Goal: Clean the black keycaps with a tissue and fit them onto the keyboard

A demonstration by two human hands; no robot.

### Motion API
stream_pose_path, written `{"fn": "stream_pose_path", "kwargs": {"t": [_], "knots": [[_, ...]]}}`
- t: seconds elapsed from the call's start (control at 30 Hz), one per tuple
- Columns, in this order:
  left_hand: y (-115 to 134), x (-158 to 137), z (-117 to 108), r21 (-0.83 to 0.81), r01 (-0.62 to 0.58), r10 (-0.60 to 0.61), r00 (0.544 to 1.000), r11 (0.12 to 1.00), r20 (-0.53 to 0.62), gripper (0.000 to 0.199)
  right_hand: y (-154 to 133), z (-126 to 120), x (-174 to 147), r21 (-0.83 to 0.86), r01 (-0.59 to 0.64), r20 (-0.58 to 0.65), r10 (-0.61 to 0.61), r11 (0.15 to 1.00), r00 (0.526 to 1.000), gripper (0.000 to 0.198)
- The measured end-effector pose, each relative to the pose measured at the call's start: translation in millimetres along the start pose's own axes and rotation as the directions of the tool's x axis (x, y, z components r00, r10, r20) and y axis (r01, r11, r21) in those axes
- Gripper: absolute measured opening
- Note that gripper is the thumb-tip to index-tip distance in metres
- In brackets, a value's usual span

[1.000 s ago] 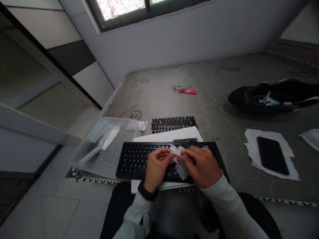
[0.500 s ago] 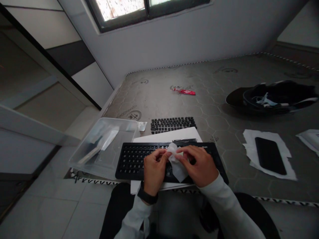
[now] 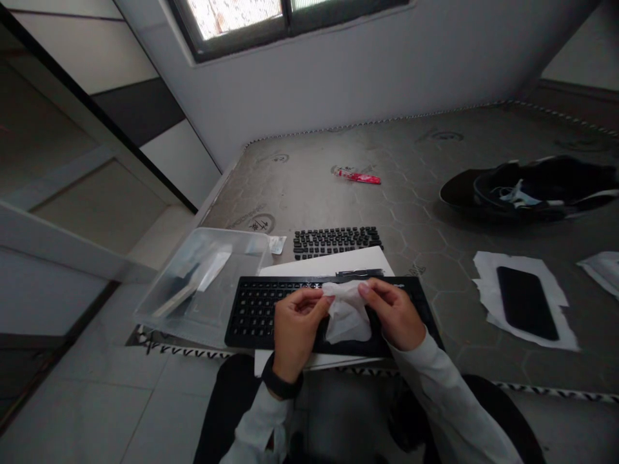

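Between my two hands a white tissue (image 3: 349, 319) hangs stretched, its top edge pinched at both ends. My left hand (image 3: 296, 325) grips its left corner between thumb and fingers. On the other side, my right hand (image 3: 397, 317) pinches the right corner. Beneath them lies a black keyboard (image 3: 254, 312), its middle hidden by the hands and tissue. Parts of its key field look stripped of caps. Under the keyboard are white sheets (image 3: 333, 263), and a thin dark tool (image 3: 360, 273) rests along its far edge. Loose black keycaps (image 3: 336, 241) stand in rows just beyond.
A clear plastic box (image 3: 213, 322) with strips inside is at left, a small white packet (image 3: 277, 245) beside it. A red-handled tool (image 3: 360, 178) lies farther back. At right are a phone (image 3: 527, 303) on white paper (image 3: 488, 267) and a dark cap (image 3: 464, 190).
My right hand has moved slightly right, and the bunched tissue is now spread out between both hands. The left hand stays nearly in place.
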State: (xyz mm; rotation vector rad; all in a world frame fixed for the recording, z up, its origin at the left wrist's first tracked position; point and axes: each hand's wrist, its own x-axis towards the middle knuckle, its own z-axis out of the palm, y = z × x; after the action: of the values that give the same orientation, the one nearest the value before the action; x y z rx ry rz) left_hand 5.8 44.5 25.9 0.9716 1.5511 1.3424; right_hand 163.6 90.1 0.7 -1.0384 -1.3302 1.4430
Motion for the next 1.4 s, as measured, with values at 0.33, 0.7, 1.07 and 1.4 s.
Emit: {"fn": "stream_pose_path", "kwargs": {"t": [0.33,0.7,1.07,1.4], "knots": [[1.2,-8.1,9.0,0.031,-0.055,0.058,0.992,0.998,-0.113,0.02,-1.2,17.7,-2.1,0.194,-0.048,0.087,0.031,0.98,0.996,0.036],[-1.2,-5.8,9.9,0.108,-0.053,0.054,0.998,0.993,-0.012,0.021,-1.4,15.6,-6.7,-0.363,0.158,-0.127,-0.217,0.918,0.968,0.012],[-1.4,-4.1,6.7,0.243,-0.117,0.125,0.992,0.963,-0.017,0.021,-5.4,16.4,-6.1,-0.386,0.178,-0.087,-0.228,0.905,0.97,0.02],[-1.1,2.4,-1.4,0.189,-0.072,0.082,0.995,0.979,-0.048,0.027,-7.1,10.0,-4.2,-0.313,0.088,-0.14,-0.137,0.946,0.981,0.023]]}}
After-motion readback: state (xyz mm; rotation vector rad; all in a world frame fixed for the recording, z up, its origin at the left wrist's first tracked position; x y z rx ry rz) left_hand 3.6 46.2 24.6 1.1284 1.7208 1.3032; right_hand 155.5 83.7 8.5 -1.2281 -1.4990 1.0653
